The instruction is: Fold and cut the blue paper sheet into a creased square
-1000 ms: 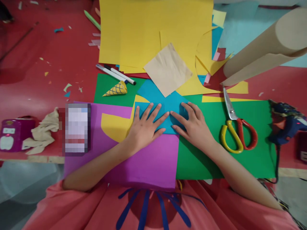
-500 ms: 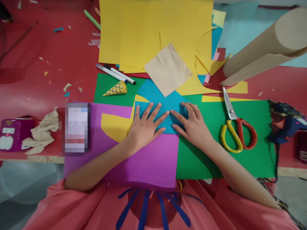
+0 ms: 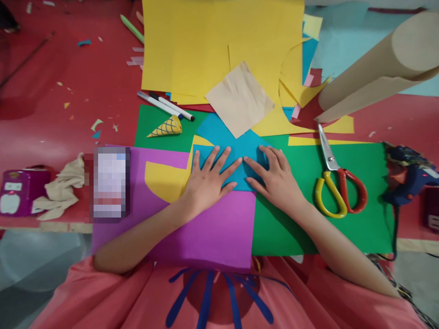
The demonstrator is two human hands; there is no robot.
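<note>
My left hand [image 3: 207, 181] lies flat with fingers spread on a blue paper sheet [image 3: 240, 132]. My right hand [image 3: 276, 176] rests open on the same sheet's right part, its fingers pointing toward the left hand. Both index fingertips come close together near the sheet's middle. Under the left wrist is a yellow paper cut-out [image 3: 161, 180], partly hidden. Purple paper [image 3: 212, 228] and green paper [image 3: 284, 228] spread beneath. Just beyond the hands, a beige square [image 3: 240, 100] overlaps the blue sheet's far end.
Scissors [image 3: 331, 162] with yellow and red handles lie right, near a glue gun [image 3: 411, 176]. A brown paper roll [image 3: 373, 68] leans at the far right. A yellow cone [image 3: 166, 128] and markers [image 3: 171, 105] lie left of the blue sheet. Large yellow sheets [image 3: 192, 41] cover the far side.
</note>
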